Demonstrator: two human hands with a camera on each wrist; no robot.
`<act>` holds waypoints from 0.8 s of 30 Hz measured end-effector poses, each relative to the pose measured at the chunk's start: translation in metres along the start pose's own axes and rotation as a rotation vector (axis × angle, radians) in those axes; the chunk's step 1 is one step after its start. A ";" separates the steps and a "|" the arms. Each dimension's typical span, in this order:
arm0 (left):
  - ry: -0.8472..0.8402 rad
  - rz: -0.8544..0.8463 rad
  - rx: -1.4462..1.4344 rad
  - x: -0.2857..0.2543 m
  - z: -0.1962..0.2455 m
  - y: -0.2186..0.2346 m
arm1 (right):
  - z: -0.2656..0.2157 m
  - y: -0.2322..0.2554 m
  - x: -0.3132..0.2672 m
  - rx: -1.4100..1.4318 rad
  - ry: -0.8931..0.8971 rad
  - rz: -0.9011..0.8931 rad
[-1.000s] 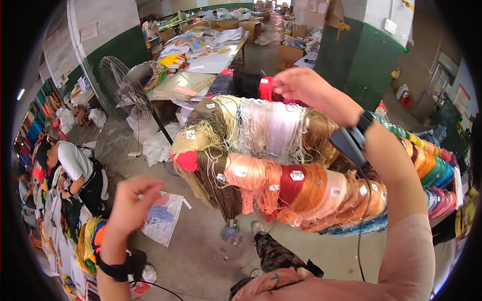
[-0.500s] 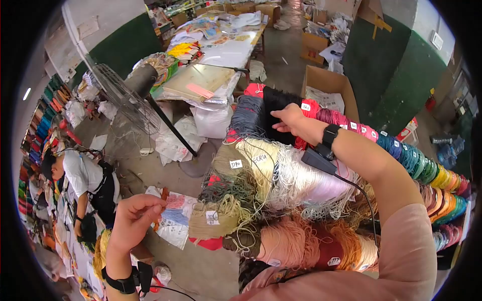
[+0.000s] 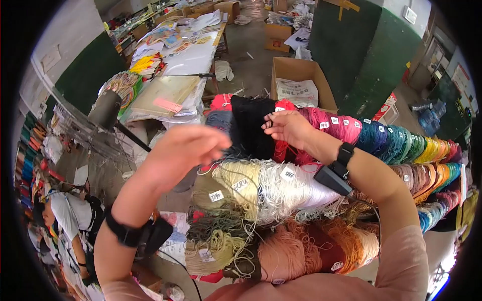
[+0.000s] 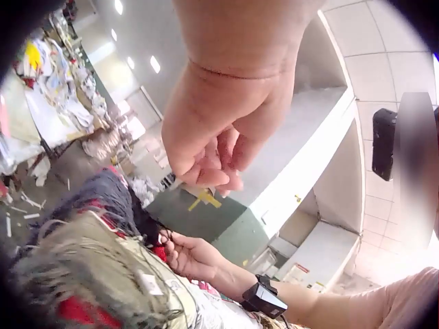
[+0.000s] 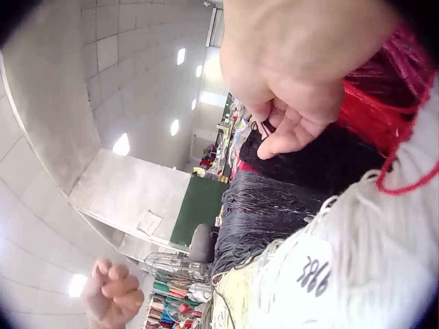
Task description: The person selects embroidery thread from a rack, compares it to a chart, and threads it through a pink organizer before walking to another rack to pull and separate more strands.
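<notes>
My right hand point(image 3: 293, 129) is at the black thread hank point(image 3: 249, 131) on the rack's upper row, palm turned inward. Between its thumb and fingers it pinches black thread point(image 5: 266, 127), seen in the right wrist view. My left hand point(image 3: 183, 153), blurred, hovers in front of the slate-grey hank point(image 3: 218, 121) with fingers loosely bent. Nothing shows in it in the left wrist view. Red thread point(image 3: 285, 150) lies just beneath the right hand. Nearer to me are a cream hank point(image 3: 238, 183) marked ECRU and white thread point(image 3: 276, 193) with a paper label.
Rows of coloured hanks point(image 3: 386, 140) run off to the right. Behind the rack stand an open cardboard box point(image 3: 323, 88) and a green-and-white pillar point(image 3: 366, 55). A table point(image 3: 188, 62) with papers is at the back left, beside a standing fan point(image 3: 105, 110). Another person point(image 3: 68, 215) bends at the far left.
My left hand has risen and moved right, toward the grey hank. The right hand came down to the black hank from above and now pinches its thread. The view has tilted down.
</notes>
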State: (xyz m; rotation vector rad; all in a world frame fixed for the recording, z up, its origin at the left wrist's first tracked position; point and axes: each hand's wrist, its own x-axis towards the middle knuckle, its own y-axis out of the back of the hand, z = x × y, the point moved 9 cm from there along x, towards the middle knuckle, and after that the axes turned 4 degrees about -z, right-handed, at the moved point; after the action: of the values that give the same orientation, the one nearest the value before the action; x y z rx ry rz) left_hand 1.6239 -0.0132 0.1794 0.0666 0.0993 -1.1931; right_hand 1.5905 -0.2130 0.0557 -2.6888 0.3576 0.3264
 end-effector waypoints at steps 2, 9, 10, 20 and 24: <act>0.068 0.013 -0.099 0.052 -0.015 -0.007 | 0.002 -0.002 0.000 0.041 0.004 -0.029; 0.451 0.117 -0.324 0.148 -0.102 -0.021 | -0.004 0.001 -0.001 0.143 0.041 -0.088; 0.402 0.097 -0.355 0.154 -0.102 -0.023 | -0.005 0.002 0.000 0.160 0.048 -0.098; 0.220 0.008 -0.487 0.156 -0.097 -0.019 | 0.002 0.004 0.007 0.166 0.027 -0.125; 0.208 0.005 -0.475 0.157 -0.096 -0.017 | 0.003 0.005 0.008 0.125 0.030 -0.132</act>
State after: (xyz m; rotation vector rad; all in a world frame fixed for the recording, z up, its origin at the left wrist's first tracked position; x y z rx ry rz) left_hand 1.6616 -0.1545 0.0659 -0.2264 0.5614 -1.1280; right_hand 1.5958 -0.2176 0.0493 -2.5811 0.2004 0.2168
